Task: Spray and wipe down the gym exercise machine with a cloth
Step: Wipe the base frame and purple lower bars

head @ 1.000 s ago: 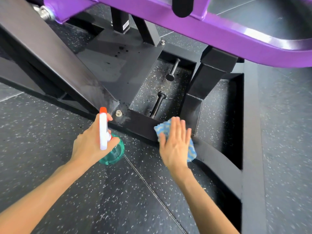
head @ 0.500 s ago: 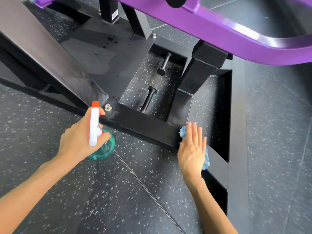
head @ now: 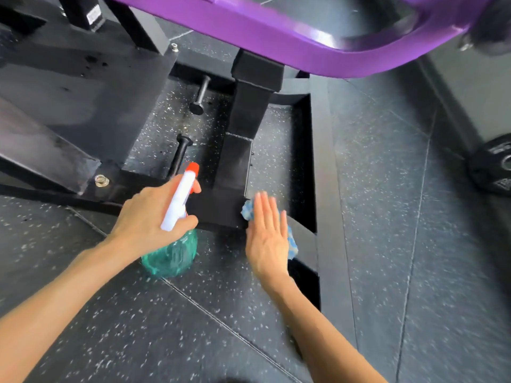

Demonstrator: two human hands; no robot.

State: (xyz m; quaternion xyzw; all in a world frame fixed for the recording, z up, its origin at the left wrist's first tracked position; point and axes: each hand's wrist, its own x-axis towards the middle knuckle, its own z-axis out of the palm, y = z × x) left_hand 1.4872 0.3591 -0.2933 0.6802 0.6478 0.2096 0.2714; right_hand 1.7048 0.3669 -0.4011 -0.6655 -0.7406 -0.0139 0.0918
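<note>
**While the right grip [head: 266, 239] bears on the cloth [head: 247, 212]: status at the machine base**

While the right grip lies palm down, its fingers are straight and held close together; their outlines are blurred. The blue-and-white cloth is bunched beneath this grip. Its edges show to the left of the fingers and to the right of the heel of the palm. Grip and cloth rest on the black crossbar [head: 218, 208] of the exercise machine, just right of the foot of the black upright post [head: 249, 111].

The left grip [head: 146, 217] is curled round the neck of the spray bottle [head: 171, 257]. One fingertip shows beside the white spray head, just under the orange nozzle tip. The nozzle points away from the person, toward the post. The teal bottle body hangs below this grip, over the floor [head: 193, 327], near the right grip but apart from it.

Left of the left grip, a bolt [head: 101, 180] sits on the crossbar. Beyond both grips, two black pegs [head: 179, 153] stand inside the base frame over the speckled floor. Farther out, a purple frame member [head: 276, 31] passes overhead. Far right of the right grip, a black weight plate [head: 495, 167] lies at the edge of view.
</note>
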